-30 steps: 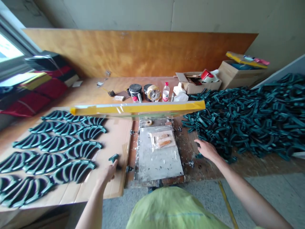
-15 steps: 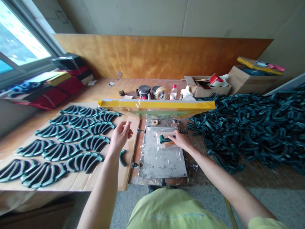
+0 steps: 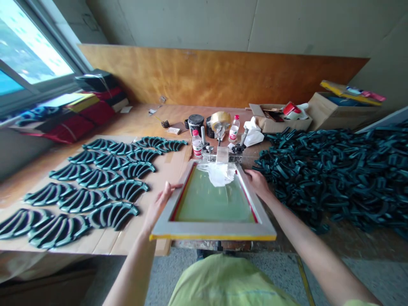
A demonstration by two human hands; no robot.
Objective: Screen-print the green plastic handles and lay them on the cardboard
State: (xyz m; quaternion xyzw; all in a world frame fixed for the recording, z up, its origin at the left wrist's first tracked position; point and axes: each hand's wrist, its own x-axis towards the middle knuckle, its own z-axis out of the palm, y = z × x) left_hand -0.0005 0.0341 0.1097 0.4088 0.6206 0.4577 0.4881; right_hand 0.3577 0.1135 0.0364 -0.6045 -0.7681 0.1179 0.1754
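A screen-printing frame (image 3: 210,231) with a green mesh and a yellow front edge lies lowered flat in front of me. My left hand (image 3: 161,202) grips its left rail, thumb on top. My right hand (image 3: 258,182) rests on its right rail with the fingers curled over the edge. A crumpled clear plastic sheet (image 3: 218,172) lies on the mesh at the hinge end. Rows of dark green curved plastic parts (image 3: 95,187) lie on a board to my left. A large heap of the same green parts (image 3: 334,170) fills the table to my right.
Behind the frame stand a black tin (image 3: 195,123), a tape roll (image 3: 219,120) and two small bottles (image 3: 196,144). Cardboard boxes (image 3: 338,112) sit at the back right. Folded red and black material (image 3: 86,110) lies under the window on the left. A plywood panel (image 3: 223,74) backs the table.
The frame was raised and is now lowered flat over the plate. My right hand left the green part on the plate; both hands went to the frame's side rails.
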